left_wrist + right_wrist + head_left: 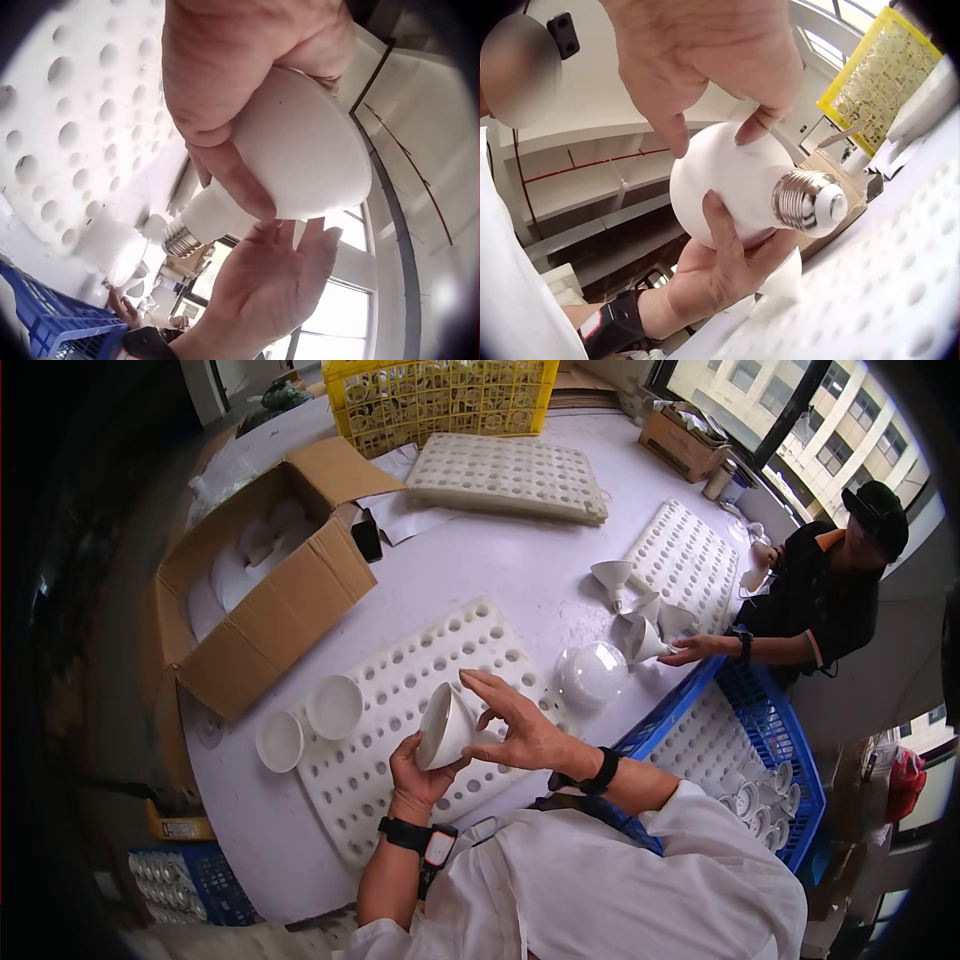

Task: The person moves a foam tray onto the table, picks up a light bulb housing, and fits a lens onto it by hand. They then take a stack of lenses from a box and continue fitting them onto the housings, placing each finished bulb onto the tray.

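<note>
A white, cone-shaped lamp bulb (452,732) with a metal screw base (810,202) is held over the foam tray (400,660). My left hand (424,770) grips it from below, its thumb lying along the white side in the right wrist view. My right hand (525,732) is at the bulb's other side, fingers spread. In the right wrist view, the right fingertips (676,142) are right at the white surface. Two white round pieces (335,707) sit near the tray's left edge. To the right is a clear-faced bulb (592,674).
An open cardboard box (275,625) with white round pieces stands left. Stacked foam trays (505,475) and a yellow crate (440,405) are behind. At right, another person (835,590) reaches toward several white bulbs (612,575), above a blue crate (805,770).
</note>
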The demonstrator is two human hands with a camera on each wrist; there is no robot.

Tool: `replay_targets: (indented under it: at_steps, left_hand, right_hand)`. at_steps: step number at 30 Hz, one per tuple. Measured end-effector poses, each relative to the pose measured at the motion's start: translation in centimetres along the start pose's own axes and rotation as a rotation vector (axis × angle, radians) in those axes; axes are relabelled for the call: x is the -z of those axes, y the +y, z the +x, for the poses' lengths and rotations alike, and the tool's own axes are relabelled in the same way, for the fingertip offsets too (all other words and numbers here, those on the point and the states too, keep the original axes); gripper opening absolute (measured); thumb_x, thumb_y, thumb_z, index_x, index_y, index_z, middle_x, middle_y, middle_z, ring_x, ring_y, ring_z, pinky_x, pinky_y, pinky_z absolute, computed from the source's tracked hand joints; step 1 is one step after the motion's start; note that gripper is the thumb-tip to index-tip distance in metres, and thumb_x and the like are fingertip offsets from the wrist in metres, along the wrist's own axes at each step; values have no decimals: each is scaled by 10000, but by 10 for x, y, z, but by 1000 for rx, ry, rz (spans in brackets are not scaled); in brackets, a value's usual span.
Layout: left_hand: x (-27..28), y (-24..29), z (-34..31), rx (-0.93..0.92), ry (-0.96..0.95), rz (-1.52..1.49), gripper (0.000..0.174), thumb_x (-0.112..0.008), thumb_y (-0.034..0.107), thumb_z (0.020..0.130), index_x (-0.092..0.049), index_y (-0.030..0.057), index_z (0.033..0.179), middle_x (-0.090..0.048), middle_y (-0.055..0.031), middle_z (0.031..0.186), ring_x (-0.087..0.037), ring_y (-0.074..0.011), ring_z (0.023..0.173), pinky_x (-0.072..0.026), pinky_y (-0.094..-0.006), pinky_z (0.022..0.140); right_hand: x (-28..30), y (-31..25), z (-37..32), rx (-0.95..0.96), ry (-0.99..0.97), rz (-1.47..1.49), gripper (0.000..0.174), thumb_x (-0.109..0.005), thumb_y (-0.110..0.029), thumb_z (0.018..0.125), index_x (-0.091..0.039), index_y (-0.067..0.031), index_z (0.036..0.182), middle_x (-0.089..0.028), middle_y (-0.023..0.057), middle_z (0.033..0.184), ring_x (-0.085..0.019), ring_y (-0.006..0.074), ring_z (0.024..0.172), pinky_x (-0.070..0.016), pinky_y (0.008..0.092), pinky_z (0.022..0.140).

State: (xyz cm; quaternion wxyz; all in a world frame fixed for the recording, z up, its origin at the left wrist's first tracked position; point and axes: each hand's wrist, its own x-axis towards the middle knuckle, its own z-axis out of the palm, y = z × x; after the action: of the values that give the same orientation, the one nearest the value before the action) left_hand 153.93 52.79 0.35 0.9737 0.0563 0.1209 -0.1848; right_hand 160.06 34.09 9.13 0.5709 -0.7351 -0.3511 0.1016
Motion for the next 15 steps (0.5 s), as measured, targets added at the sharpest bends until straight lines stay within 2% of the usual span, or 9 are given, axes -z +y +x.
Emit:
replay_targets:
  at_steps: [1,2,3,4,5,7,8,11,15]
  left_hand:
    - [0,-1,0,6,2,8,573,-508,290,811,-404,15,1303,-547,-183,1182,-552,-348,1092,-502,-535,876]
    - [1,-3,0,-52,47,143,577,-511,290,808,-400,14,1303,-547,-176,1177,-558,-337,1080,-504,-518,874]
    - [1,-4,1,-113,93,279,582,-515,290,805,-395,12,1303,-548,-170,1173,-564,-325,1068,-507,-501,871]
    - [2,-5,2,-165,74,450,571,-568,229,781,-404,19,1286,-551,-140,1151,-572,-279,1033,-499,-438,879]
    - [2,-6,1,-168,83,454,571,-568,229,781,-404,19,1286,-551,-140,1151,-572,-279,1033,-499,-438,879]
    - [-8,-11,-2,-240,88,620,561,-629,63,756,-417,31,1275,-542,-102,1160,-551,-222,1046,-466,-356,914]
    - [-11,-14,-2,-258,158,646,563,-672,3,719,-453,38,1236,-552,-85,1138,-549,-196,1038,-467,-336,904]
    - [-18,-16,-1,-364,212,792,528,-687,7,717,-478,20,1201,-564,-83,1115,-555,-183,1021,-465,-321,894]
    - [-13,-14,9,-475,253,913,500,-696,20,716,-498,-1,1174,-580,-87,1082,-565,-178,991,-464,-316,883]
  right_hand:
    - [1,-3,-1,-83,-38,34,856,-767,-112,715,-285,-78,1421,-314,169,1423,-428,245,1221,-511,284,780]
    - [1,-2,-3,-81,-30,39,856,-767,-112,715,-285,-78,1421,-314,169,1423,-428,245,1221,-511,284,780]
    - [-1,-2,-4,-220,-45,50,801,-739,-136,751,-296,-66,1414,-361,170,1390,-455,240,1193,-494,293,827]
    - [-3,-1,-4,-359,-63,62,748,-712,-160,787,-306,-54,1407,-408,171,1357,-482,234,1166,-477,302,874]
    - [-6,6,-6,-357,-67,71,748,-712,-160,787,-306,-54,1407,-408,171,1357,-482,234,1166,-477,302,874]
    - [-11,24,-7,-390,-36,142,679,-675,-242,823,-344,-6,1367,-532,182,1229,-539,248,1087,-473,341,886]
    - [-13,32,-8,-470,-44,303,641,-675,-211,821,-373,10,1341,-579,148,1158,-549,219,1067,-439,335,932]
    - [-19,50,-9,-408,-33,330,608,-667,-186,824,-390,15,1326,-579,136,1148,-556,198,1047,-446,315,914]
    - [-21,58,-2,-467,-23,433,603,-669,-175,819,-397,17,1321,-579,135,1147,-555,195,1048,-452,303,899]
